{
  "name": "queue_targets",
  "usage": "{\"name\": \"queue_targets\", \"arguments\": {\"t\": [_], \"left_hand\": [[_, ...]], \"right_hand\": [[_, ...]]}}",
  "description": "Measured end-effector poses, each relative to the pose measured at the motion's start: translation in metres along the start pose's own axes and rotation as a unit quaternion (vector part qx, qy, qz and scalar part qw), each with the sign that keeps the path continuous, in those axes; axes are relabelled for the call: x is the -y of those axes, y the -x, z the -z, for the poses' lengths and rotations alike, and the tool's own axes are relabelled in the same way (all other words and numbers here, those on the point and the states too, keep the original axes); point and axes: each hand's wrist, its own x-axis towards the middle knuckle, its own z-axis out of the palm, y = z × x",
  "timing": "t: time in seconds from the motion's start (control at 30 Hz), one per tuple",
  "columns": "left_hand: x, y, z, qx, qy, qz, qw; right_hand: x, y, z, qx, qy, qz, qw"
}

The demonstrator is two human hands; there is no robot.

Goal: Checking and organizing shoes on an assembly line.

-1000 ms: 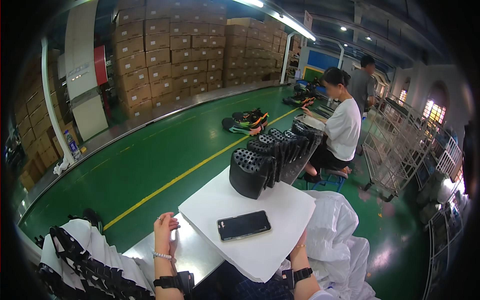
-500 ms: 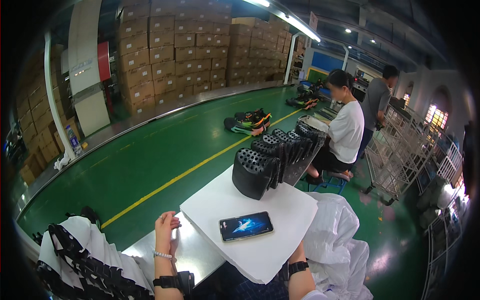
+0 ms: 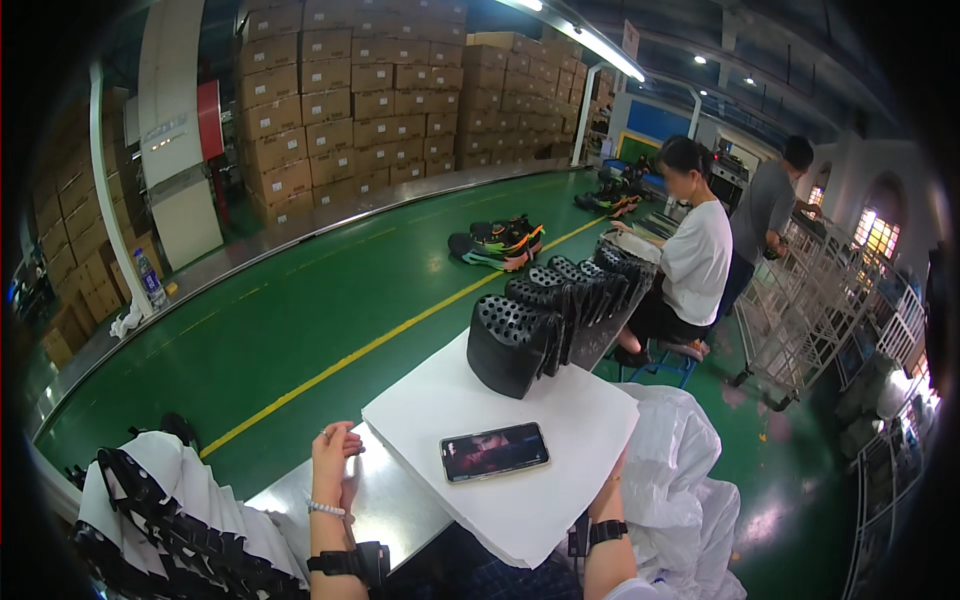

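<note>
My left hand (image 3: 337,440) rests by the left edge of a stack of white sheets (image 3: 540,515). Its fingers are loosely bent with gaps between them, and nothing shows in them. My right hand (image 3: 616,474) is at the stack's right edge, mostly hidden by the sheets, so its fingers do not show. A smartphone (image 3: 495,453) lies face up on the sheets with a dark picture lit on its screen. Just beyond it stand several black curved pieces (image 3: 505,345) with round holes, lined up in a row away from me.
A shiny metal tabletop (image 3: 385,500) shows under the sheets. Black and white pieces (image 3: 170,500) are piled at left, a white plastic bag (image 3: 665,450) at right. Shoes (image 3: 497,243) lie on the green surface (image 3: 330,310). A seated person (image 3: 697,255) and a wire cart (image 3: 800,300) are beyond.
My right forearm has shifted slightly to the right along the sheets' edge. The phone's screen has gone from a blue glow to a dark reddish picture. The standing person's arm has moved toward the cart.
</note>
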Motion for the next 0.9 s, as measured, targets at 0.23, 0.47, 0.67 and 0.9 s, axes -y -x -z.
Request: {"name": "queue_targets", "arguments": {"t": [0.23,0.47,0.67,0.9], "left_hand": [[0.0,0.001,0.001,-0.001,0.002,0.004,1.0],[0.004,-0.003,0.003,0.008,-0.003,-0.02,1.0],[0.007,-0.003,0.003,0.006,-0.004,-0.003,1.0],[0.005,-0.004,0.005,0.003,-0.006,-0.002,1.0]], "right_hand": [[0.01,-0.013,-0.044,-0.005,-0.067,0.0,0.998],[0.027,-0.039,-0.055,0.007,-0.08,0.004,0.997],[0.025,-0.041,-0.045,0.045,-0.056,-0.003,0.997],[0.026,-0.032,-0.055,0.035,-0.037,-0.012,0.999]]}}
